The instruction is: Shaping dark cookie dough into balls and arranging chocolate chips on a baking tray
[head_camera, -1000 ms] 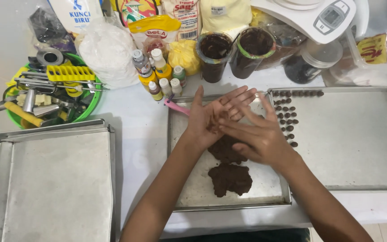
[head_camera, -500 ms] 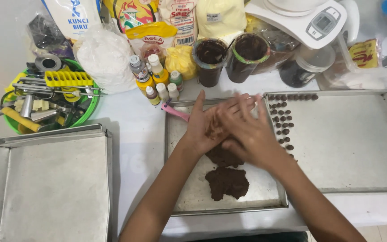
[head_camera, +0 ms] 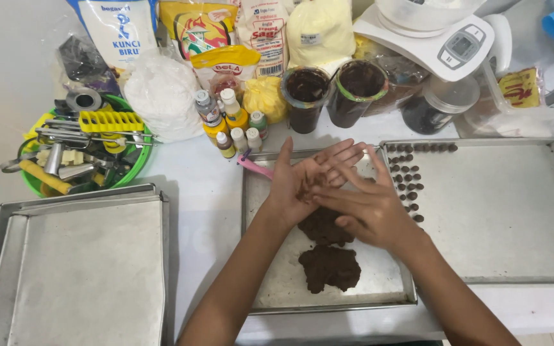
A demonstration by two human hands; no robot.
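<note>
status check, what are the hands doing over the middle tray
Left hand palm up, right hand flat across it, small bit of dark brown dough between. Two dark dough lumps below on the middle metal tray. Nothing in the way.

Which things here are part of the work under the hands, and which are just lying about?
In use: left hand, right hand, dough lumps, middle tray, dough balls, right tray.
Lying about: left tray, green tool basket, small bottles, scale.

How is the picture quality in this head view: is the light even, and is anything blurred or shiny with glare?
Head view: light is soft and even, shadows faint beside the left hand and right hand; both hands and the dark dough look sharp; the middle tray shows only dull sheen, no strong glare.
</note>
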